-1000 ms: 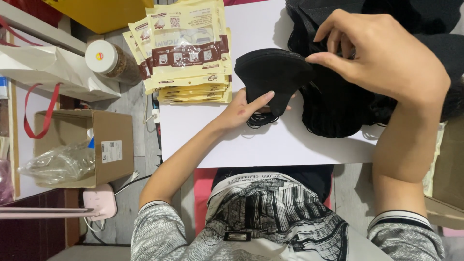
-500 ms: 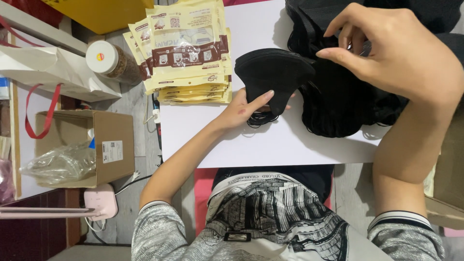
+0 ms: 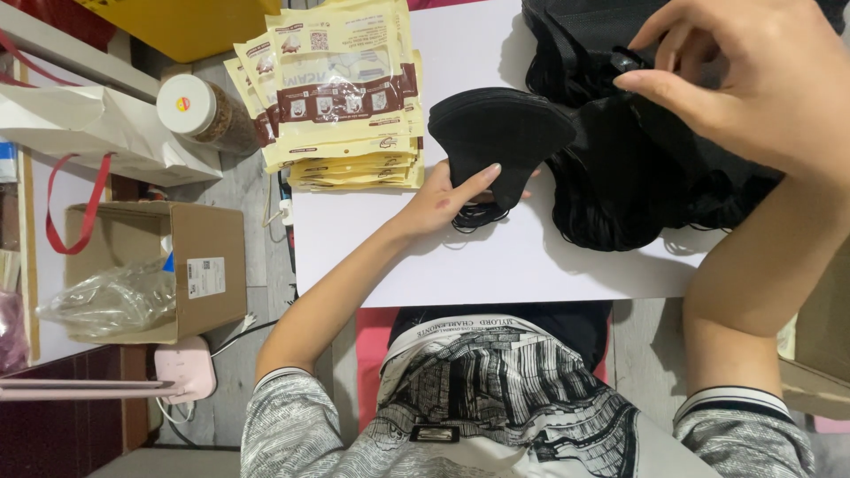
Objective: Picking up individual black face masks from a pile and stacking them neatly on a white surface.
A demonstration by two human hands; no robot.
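The left hand (image 3: 443, 199) lies flat and open against a small stack of black masks (image 3: 496, 142) at table centre, while the right hand (image 3: 744, 80), at two o'clock, pinches one from the loose heap (image 3: 637, 168); light, soft, floppy, probably best gripped by the folded edge.

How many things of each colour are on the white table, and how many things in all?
Black: 2, the stack of masks under the left hand and the heap of masks under the right hand; the masks in each cannot be counted.
Yellow: 1, the stack of packets.
Total: 3 on the table.
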